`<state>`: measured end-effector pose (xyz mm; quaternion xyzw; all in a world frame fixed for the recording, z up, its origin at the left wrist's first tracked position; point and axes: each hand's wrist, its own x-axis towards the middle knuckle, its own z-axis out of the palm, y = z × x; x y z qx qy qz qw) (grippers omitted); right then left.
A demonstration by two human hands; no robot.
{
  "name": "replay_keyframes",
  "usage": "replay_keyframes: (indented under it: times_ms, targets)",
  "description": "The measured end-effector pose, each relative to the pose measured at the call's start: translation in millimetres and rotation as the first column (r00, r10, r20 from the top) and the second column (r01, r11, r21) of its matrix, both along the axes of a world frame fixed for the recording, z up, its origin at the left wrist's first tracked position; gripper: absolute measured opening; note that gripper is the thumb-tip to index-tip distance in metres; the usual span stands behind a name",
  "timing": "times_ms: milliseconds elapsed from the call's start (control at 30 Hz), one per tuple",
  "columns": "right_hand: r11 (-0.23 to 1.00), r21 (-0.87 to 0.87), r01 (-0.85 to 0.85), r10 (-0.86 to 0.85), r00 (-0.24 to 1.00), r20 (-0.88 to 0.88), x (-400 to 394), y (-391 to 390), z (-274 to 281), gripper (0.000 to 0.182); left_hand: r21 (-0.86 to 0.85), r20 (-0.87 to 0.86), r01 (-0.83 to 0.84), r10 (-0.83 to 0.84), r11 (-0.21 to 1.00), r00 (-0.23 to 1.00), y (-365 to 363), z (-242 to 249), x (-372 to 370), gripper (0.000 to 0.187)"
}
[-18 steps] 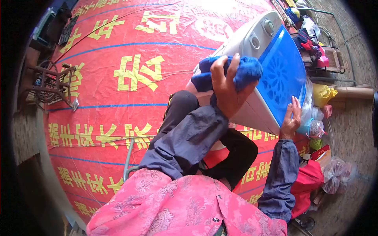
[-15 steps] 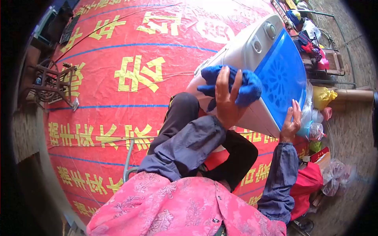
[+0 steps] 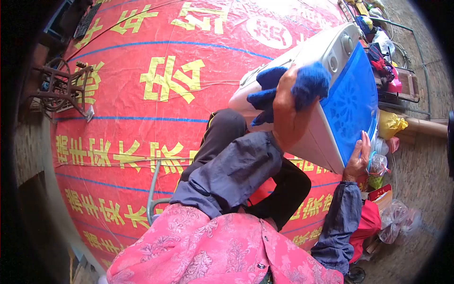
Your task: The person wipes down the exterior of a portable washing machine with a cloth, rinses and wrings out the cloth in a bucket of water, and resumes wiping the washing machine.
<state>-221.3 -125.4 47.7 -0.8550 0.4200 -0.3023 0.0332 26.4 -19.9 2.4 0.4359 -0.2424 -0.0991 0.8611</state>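
Observation:
My left hand (image 3: 288,113) is closed around a blue knitted glove (image 3: 309,85), whose limp fingers hang out on the left side. Hand and glove are slightly blurred, held in front of a small white washing machine (image 3: 326,135) that stands tilted in view. The machine has a blue lid (image 3: 350,104) with a flower-like pattern, and a round knob (image 3: 347,45) on its panel. Against the lid's near right edge lies my right hand (image 3: 358,161), fingers stretched out, holding nothing.
Red sheeting (image 3: 118,106) with yellow characters covers the floor. At left stands a rusty treadle frame (image 3: 61,87). A yellow bag (image 3: 391,124), clear plastic bags (image 3: 397,220) and a red cloth (image 3: 366,227) lie at right. A grey metal tube (image 3: 153,189) rises beside my leg.
My left hand has turned and moved slightly right with the glove, its fingers now wrapped over it. My right hand still rests at the lid's edge. The view has shifted slightly.

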Motion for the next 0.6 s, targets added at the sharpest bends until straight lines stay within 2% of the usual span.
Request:
replay_keyframes:
  times_ms: [100,167,233,267,300,367,467,600]
  targets:
    - [1.0,0.008,0.007,-0.007,1.0,-0.001,-1,0,2,0.032,-0.154,-0.164,0.164,-0.189,0.974,0.968,-3,43,30,0.026]
    - [1.0,0.011,0.011,-0.011,1.0,0.004,0,1,2,0.032,0.009,0.095,0.141,-0.141,0.99,0.985,-35,27,55,0.026]
    - [1.0,0.016,0.02,-0.02,1.0,0.011,1,3,3,0.032,0.133,0.063,0.295,-0.305,0.946,0.95,-45,50,74,0.028]
    - [1.0,0.013,0.025,-0.025,1.0,0.007,1,3,3,0.032,-0.127,-0.028,0.396,-0.402,0.91,0.915,-77,39,78,0.025]
    - [1.0,0.016,0.026,-0.027,1.0,0.016,1,3,3,0.032,-0.216,-0.088,0.512,-0.539,0.831,0.838,-91,39,88,0.024]
    - [0.999,0.022,0.03,-0.031,0.999,0.035,2,3,4,0.031,-0.031,-0.122,0.538,-0.537,0.843,0.835,-109,42,101,0.023]
    - [0.998,-0.058,0.019,-0.018,1.0,0.019,0,2,3,0.03,-0.08,0.017,0.476,-0.476,0.876,0.879,-99,43,97,0.023]
    - [0.996,-0.088,0.019,-0.016,0.999,0.037,-2,-1,1,0.028,0.053,0.007,0.258,-0.259,0.965,0.966,-43,25,72,0.026]
